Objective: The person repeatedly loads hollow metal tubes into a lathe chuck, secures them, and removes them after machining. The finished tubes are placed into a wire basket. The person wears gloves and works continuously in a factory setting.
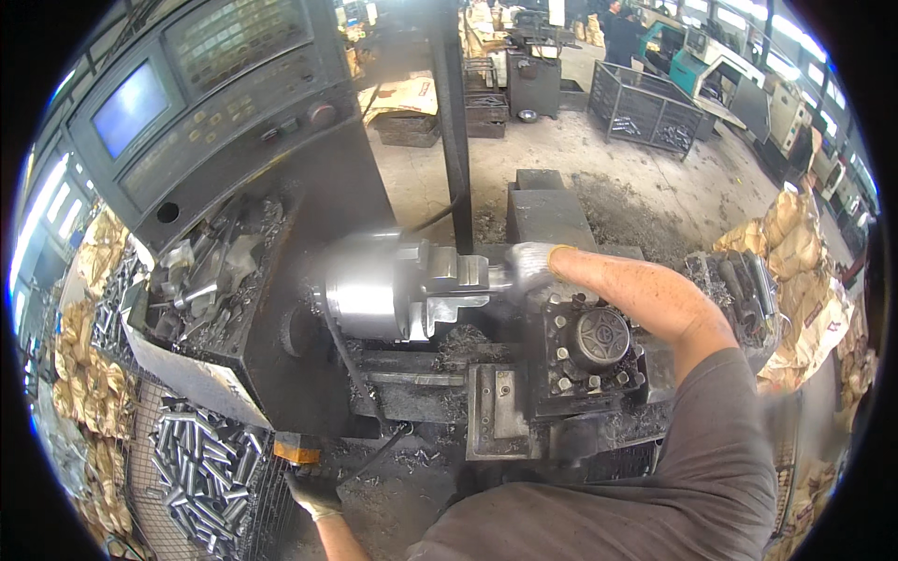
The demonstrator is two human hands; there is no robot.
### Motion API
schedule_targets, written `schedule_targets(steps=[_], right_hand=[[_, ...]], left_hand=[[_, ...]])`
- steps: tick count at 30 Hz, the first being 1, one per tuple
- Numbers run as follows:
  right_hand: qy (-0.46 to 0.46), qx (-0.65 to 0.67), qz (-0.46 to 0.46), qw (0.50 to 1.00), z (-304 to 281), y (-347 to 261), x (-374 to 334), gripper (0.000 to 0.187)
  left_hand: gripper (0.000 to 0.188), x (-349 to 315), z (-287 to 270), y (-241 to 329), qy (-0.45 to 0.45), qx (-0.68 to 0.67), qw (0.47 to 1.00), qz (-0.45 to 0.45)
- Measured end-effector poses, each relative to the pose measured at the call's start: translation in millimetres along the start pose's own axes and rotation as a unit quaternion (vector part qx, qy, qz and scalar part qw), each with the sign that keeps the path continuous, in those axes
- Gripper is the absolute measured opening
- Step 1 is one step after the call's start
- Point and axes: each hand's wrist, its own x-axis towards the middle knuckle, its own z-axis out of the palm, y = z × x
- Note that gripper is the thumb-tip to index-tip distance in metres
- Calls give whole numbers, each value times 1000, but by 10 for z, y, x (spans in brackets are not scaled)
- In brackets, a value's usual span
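At the lathe chuck (374,297), my right hand (533,264), in a white glove, closes around the outer end of a short metal workpiece (499,273). The workpiece sticks out of the stepped chuck jaws (458,271); my fingers hide its far end. Below my right forearm stands the tool post (585,351) with its round black cap. Low at the left, my left hand (316,496), in a soiled glove, is just under an orange block (296,453) at the machine's edge. Its fingers are dark and do not show clearly. Close by runs a thin dark rod (374,456).
A wire bin (150,467) of cut metal tubes (206,467) stands at the lower left. The control panel (178,112) rises above the chuck. Metal chips lie over the lathe bed (412,397). Paper sacks (795,252) stand at the right, and a person (619,35) is far back.
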Motion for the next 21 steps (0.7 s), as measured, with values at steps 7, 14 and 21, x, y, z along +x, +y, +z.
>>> schedule_targets(steps=[7, 14, 21], right_hand=[[31, 117, -56, 991, -1, -201, 99, 72], [218, -17, 28, 975, 83, -179, -355, 62], [548, 195, -144, 800, 814, -1072, -2229, 31]], left_hand=[[30, 209, -280, 346, -148, 59, 987, -30], [46, 383, -406, 179, 13, 252, 962, 106], [48, -917, 831, 643, -59, 439, 640, 628]])
